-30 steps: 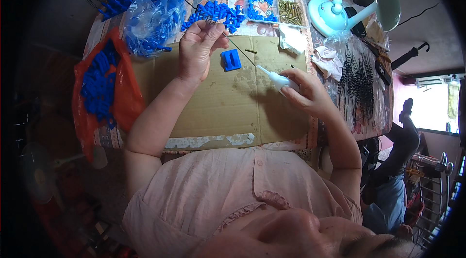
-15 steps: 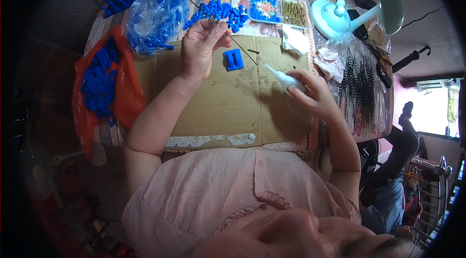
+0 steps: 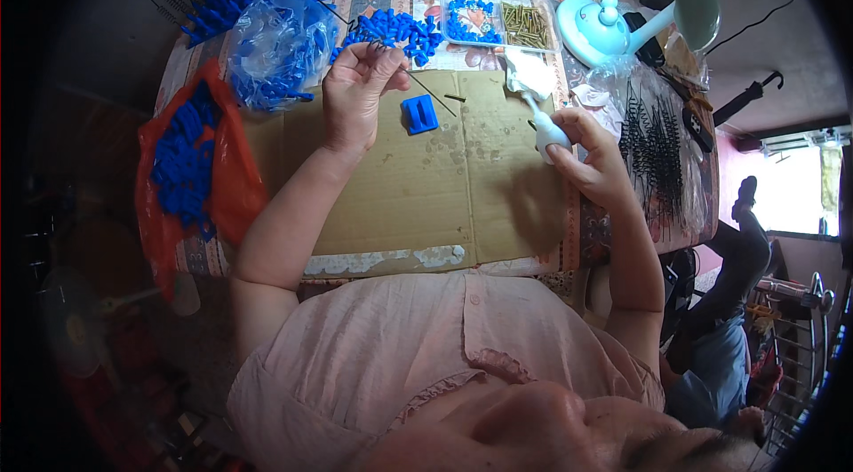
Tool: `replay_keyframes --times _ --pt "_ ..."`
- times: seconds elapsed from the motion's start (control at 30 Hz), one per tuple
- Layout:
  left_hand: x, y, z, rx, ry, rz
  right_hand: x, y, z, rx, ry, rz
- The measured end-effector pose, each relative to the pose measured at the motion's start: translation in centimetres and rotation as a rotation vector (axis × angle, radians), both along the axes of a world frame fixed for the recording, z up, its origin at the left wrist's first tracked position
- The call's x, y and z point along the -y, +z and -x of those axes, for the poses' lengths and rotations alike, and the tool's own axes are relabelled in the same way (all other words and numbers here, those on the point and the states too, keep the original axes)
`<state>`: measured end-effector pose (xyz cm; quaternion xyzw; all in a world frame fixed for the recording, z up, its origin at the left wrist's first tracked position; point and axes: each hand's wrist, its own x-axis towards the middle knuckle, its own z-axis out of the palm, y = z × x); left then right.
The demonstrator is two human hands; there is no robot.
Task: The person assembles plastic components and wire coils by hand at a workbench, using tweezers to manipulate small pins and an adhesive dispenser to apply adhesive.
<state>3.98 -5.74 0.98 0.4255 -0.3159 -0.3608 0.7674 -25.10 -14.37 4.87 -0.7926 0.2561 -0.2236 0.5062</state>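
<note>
My left hand (image 3: pixel 354 99) pinches a thin dark wire rod (image 3: pixel 430 92) with a coiled part; its straight end slants down to the right over the cardboard sheet (image 3: pixel 382 205). In my right hand (image 3: pixel 588 161) is a small white squeeze bottle (image 3: pixel 552 140), its narrow nozzle pointing up at a crumpled white tissue (image 3: pixel 528 74). Whether the tip touches the tissue I cannot tell. A blue slotted plastic block (image 3: pixel 420 115) lies on the cardboard below the rod, with a small brass-coloured pin (image 3: pixel 455 98) beside it.
Loose blue parts (image 3: pixel 400 32) and a clear box (image 3: pixel 484 38) of blue pieces and brass pins lie behind. Blue parts fill a clear bag (image 3: pixel 280 50) and an orange bag (image 3: pixel 235 196). Coiled wires (image 3: pixel 653 152) and a pale lamp base (image 3: pixel 593 30) stand right. Someone's leg (image 3: pixel 742 250) shows beyond.
My right hand has tilted the squeeze bottle upright and moved its nozzle from near the rod's end to the tissue. My left hand still holds the rod; the whole view has shifted slightly.
</note>
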Motion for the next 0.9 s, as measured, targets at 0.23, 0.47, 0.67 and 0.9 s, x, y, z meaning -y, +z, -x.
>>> replay_keyframes --times 0.23,0.47,0.67,0.9 --pt "-0.2 0.0 0.4 0.006 -0.005 0.001 -1.1 0.3 -0.8 -0.200 0.051 0.322" --pt "-0.4 0.3 1.0 0.020 -0.018 0.030 -1.4 0.0 -1.8 -0.221 0.104 0.462" --pt "-0.6 0.5 1.0 0.050 -0.039 0.024 -1.3 0.1 -2.2 -0.191 0.109 0.537" --pt "-0.6 0.3 1.1 0.047 -0.044 0.020 -1.3 0.1 -2.4 -0.194 0.117 0.537"
